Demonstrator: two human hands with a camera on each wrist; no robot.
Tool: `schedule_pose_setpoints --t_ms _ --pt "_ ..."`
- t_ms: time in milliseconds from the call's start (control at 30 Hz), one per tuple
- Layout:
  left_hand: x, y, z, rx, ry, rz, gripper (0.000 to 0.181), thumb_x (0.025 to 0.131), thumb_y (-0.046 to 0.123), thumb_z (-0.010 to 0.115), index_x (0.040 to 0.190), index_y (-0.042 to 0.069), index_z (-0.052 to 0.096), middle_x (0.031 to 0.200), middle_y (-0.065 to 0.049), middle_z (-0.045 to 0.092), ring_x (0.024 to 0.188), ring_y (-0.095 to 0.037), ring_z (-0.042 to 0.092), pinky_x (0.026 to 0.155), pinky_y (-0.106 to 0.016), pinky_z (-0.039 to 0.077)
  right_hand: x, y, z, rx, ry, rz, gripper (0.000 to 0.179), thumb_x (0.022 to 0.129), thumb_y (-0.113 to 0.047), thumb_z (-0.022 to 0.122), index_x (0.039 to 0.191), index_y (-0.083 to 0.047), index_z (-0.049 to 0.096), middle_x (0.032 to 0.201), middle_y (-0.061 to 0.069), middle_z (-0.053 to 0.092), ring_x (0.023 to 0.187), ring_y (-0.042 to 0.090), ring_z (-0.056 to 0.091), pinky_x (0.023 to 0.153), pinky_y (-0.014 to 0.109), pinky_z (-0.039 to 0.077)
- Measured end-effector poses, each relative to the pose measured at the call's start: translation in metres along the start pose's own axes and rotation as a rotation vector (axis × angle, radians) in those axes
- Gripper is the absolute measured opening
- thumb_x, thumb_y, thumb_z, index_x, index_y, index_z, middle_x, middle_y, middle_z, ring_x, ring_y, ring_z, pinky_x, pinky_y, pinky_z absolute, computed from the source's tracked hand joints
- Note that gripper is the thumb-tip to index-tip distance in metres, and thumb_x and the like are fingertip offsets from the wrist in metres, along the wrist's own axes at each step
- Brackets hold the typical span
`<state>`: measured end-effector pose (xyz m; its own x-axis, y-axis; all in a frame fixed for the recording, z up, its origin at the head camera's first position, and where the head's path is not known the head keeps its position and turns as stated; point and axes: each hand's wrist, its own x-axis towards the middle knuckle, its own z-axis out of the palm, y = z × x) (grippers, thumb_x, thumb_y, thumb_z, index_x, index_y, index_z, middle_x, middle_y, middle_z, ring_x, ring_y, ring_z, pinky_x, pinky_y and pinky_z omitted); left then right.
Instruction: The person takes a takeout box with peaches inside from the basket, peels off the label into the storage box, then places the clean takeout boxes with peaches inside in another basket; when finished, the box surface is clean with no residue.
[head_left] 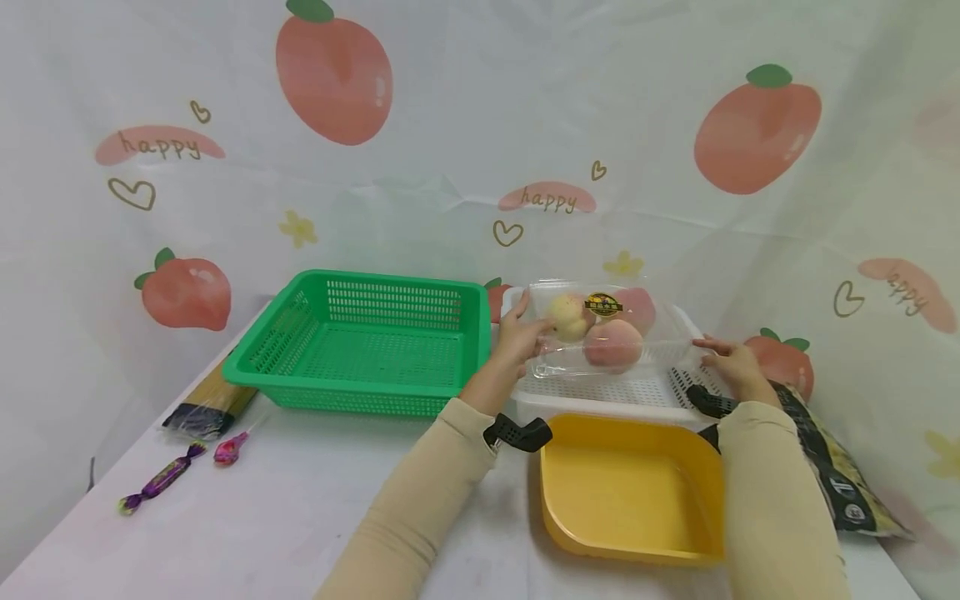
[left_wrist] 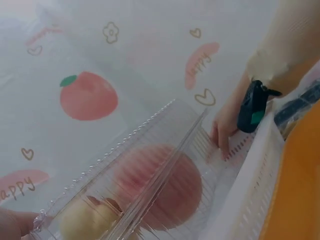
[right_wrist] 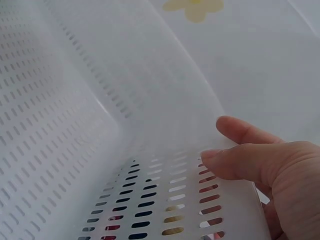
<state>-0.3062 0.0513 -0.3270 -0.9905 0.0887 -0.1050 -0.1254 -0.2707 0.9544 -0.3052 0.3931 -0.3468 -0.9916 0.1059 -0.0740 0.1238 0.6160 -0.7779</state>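
Note:
A clear plastic clamshell box [head_left: 671, 337] with a label holds pale yellow and pink peaches [head_left: 613, 345]. My left hand [head_left: 516, 335] grips its left end, keeping it tilted over the white slotted basket [head_left: 600, 407]. At the bottom left of the left wrist view, only part of that hand [left_wrist: 17, 222] shows beside the box [left_wrist: 165, 117]. My right hand [head_left: 735, 367] holds the right end of the white basket. In the right wrist view, its thumb lies inside the basket's rim [right_wrist: 240, 200] and other fingers are outside. The box hides part of the basket's inside.
A green basket [head_left: 352, 393] stands left of the white one. In front is a yellow basin [head_left: 630, 492]. A black patterned bag [head_left: 843, 479] lies at the right. Further left are a noodle-like packet [head_left: 217, 396], a purple wrapped candy [head_left: 163, 478] and a lollipop [head_left: 229, 450].

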Motion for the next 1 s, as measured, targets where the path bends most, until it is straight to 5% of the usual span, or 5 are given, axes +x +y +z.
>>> schedule_pose_setpoints --t_ms 267,400,600,767,1000 --pt "-0.010 0.002 -0.015 -0.058 -0.029 0.025 0.071 0.088 0.005 0.061 0.146 0.031 0.029 0.086 -0.010 0.063 0.049 -0.008 0.060 0.049 -0.018 0.051 -0.001 0.000 0.001 -0.021 -0.011 -0.005 0.049 0.094 -0.011 0.050 0.136 0.009 0.036 0.152 0.021 0.008 0.139 0.047 0.003 0.110 0.061 0.009" --pt "-0.017 0.004 -0.022 -0.087 -0.028 0.042 0.072 0.088 0.004 0.060 0.147 0.031 0.027 0.096 -0.014 0.063 0.050 -0.008 0.062 0.051 -0.019 0.052 0.001 0.002 0.000 -0.026 -0.007 0.007 0.049 0.094 -0.012 0.051 0.136 0.009 0.036 0.152 0.020 0.008 0.140 0.047 0.003 0.110 0.061 0.009" --pt "-0.027 0.010 -0.033 -0.137 -0.038 0.069 0.070 0.089 0.004 0.060 0.145 0.033 0.032 0.138 -0.015 0.044 0.057 -0.009 0.065 0.058 -0.022 0.055 0.004 0.004 -0.003 -0.017 -0.020 0.021 0.050 0.095 -0.017 0.052 0.136 0.007 0.038 0.153 0.019 0.007 0.140 0.047 0.002 0.110 0.062 0.006" --pt "-0.039 0.015 -0.047 -0.142 -0.043 0.073 0.066 0.090 0.004 0.058 0.144 0.033 0.033 0.127 -0.022 0.054 0.059 -0.010 0.067 0.063 -0.025 0.056 0.002 0.003 -0.003 -0.023 -0.023 0.013 0.049 0.094 -0.015 0.052 0.135 0.007 0.038 0.153 0.020 0.007 0.139 0.048 0.003 0.110 0.062 0.007" --pt "-0.055 0.022 -0.067 -0.125 -0.060 0.078 0.067 0.091 0.003 0.057 0.144 0.036 0.032 0.125 -0.024 0.055 0.060 -0.012 0.068 0.064 -0.026 0.056 0.003 0.004 0.001 -0.062 0.002 0.044 0.049 0.094 -0.017 0.051 0.137 0.003 0.039 0.154 0.017 0.010 0.137 0.046 0.019 0.107 0.052 0.031"
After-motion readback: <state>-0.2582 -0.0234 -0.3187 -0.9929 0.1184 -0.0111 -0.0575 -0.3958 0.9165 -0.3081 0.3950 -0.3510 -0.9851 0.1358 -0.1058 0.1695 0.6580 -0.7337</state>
